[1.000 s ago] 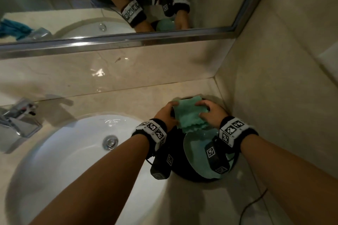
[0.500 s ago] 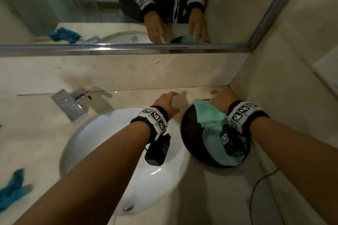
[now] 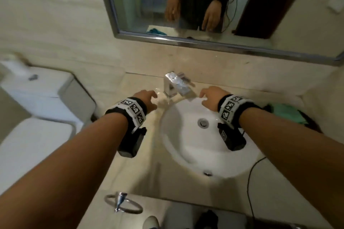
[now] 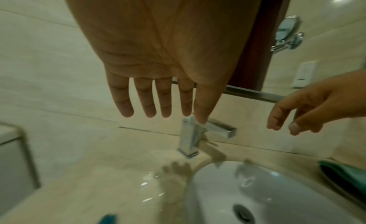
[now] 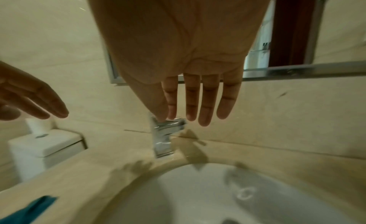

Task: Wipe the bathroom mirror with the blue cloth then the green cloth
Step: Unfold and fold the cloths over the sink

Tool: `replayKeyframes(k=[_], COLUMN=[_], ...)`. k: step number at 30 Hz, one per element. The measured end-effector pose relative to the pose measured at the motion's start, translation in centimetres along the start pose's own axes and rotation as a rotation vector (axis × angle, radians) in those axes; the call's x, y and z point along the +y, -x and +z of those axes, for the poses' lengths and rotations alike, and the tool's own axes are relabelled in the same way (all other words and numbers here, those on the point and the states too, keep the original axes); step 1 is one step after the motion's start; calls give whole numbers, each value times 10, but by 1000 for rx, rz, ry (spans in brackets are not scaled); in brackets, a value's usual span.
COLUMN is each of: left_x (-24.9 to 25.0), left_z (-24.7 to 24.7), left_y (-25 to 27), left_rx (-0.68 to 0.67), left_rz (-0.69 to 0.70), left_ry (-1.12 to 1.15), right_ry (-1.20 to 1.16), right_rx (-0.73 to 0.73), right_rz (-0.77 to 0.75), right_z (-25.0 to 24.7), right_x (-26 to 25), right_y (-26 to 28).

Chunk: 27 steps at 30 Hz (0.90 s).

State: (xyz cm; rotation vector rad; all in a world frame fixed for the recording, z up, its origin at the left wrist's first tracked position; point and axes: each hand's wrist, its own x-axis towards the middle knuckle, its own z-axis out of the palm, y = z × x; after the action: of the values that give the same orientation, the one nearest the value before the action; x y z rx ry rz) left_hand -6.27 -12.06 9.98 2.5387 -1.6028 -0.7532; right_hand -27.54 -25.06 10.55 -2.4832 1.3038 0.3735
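Plainly, both cloths are soft, light and limp, best pinched at a bunched fold: one green cloth (image 3: 284, 112) lies draped in a dark bowl (image 3: 309, 121) on the worktop (image 3: 141, 173) right of the sink (image 3: 188, 147), one blue cloth (image 5: 29, 210) lies left of it. The left hand (image 3: 147, 101) and right hand (image 3: 210, 95) hover with fingers (image 4: 146, 100) spread and empty, either side of the one tap (image 3: 176, 85) below the mirror (image 3: 204, 5).

Head view looks down; wrist views close, palm-side — share faucet (image 3: 176, 84) (chrome).
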Motion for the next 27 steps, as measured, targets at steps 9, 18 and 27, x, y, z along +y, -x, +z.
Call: replayKeyframes(k=[9,18,27], left_x=[-160,-188,-178], left_z=[32,129,99], left_y=[61,46,53], left_rx=[-55,-64,59], left_rz=[-279,-178,-135], left_ry=[102,177,178], right_ry=[28,-29,-143], right_rx=[-212,-196,-155], right_rz=[-201,-306,-310], right_z=[79,179,150], right_x=[-155,-211,-197], right_y=[-11,-39,-32])
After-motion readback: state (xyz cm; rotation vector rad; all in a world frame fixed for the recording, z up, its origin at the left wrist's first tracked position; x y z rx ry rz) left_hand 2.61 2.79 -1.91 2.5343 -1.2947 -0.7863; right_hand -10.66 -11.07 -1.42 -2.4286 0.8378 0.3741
